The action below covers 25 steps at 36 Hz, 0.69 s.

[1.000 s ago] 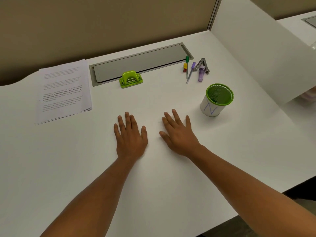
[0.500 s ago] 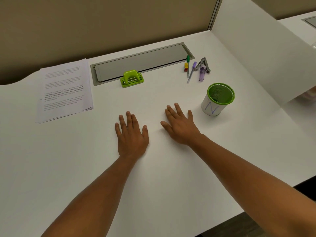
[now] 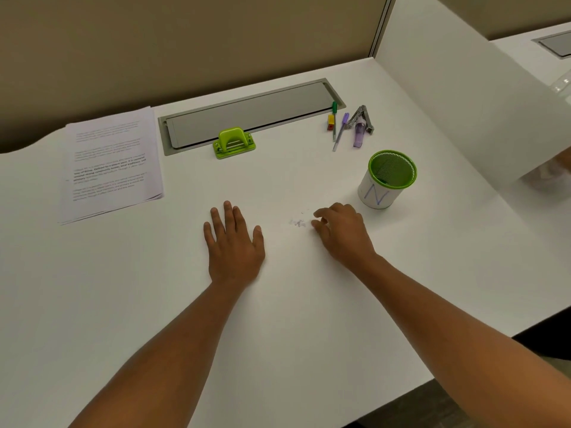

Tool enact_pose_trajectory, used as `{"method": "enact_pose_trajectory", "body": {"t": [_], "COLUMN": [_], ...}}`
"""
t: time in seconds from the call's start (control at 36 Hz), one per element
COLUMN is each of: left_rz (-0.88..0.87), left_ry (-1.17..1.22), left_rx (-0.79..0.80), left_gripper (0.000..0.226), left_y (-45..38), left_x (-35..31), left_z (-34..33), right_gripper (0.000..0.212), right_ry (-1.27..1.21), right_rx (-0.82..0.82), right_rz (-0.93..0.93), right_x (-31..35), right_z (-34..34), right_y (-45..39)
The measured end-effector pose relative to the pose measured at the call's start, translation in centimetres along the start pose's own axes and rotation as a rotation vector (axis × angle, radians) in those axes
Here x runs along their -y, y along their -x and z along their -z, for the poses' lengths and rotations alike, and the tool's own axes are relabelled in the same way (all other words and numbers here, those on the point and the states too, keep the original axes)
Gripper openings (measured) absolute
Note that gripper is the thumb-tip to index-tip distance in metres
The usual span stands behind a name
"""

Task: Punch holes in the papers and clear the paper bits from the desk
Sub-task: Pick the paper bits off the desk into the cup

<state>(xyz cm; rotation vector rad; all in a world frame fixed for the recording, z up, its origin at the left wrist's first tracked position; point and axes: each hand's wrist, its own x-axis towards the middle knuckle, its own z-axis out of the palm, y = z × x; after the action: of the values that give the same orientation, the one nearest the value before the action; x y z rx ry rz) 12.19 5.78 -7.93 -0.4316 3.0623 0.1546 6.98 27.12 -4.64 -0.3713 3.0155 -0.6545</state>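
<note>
Paper bits (image 3: 298, 223) just beside curled, empty right hand (image 3: 343, 233), left hand (image 3: 233, 242) flat, fingers spread, bare desk (image 3: 278, 319) around.

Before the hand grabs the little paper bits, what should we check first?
1. Paper bits in sight, on the desk between the hands: ok.
2. Right hand beside the bits, fingers curled toward them: ok.
3. Right hand holding nothing: cannot tell; curled fingers hide the fingertips.
4. Left hand flat, clear of the bits: ok.
5. Green-rimmed cup upright, near the right hand: ok.
6. All bits gathered in one spot: cannot tell; too small.
</note>
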Motion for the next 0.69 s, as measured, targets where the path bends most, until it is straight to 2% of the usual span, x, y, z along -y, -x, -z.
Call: {"method": "enact_pose_trajectory", "body": {"t": [0.08,0.47,0.58,0.69], "left_rz": [0.001,0.008,0.01,0.012], "left_ry": [0.003,-0.013,-0.017,-0.014], "left_rx": [-0.007,-0.017,-0.018,-0.012], "left_gripper": [0.069,0.071,0.071,0.071], "left_y": [0.0,-0.2,-0.2,-0.2], "left_x": [0.1,0.1,0.2,0.1], "left_z": [0.0,-0.5,-0.5,-0.5], "right_gripper": [0.026,0.025,0.029,0.02], "right_ry": [-0.051,-0.167,-0.105,0.026], "right_rx": [0.059,0.084,0.048,0.02], "right_rz": [-0.027,-0.048,-0.038,0.052], "right_x": [0.5,2.0,3.1,4.4], "right_z": [-0.6,-1.6,-2.0,-2.7], "right_y": [-0.7,-2.7,-2.8,-2.6]}}
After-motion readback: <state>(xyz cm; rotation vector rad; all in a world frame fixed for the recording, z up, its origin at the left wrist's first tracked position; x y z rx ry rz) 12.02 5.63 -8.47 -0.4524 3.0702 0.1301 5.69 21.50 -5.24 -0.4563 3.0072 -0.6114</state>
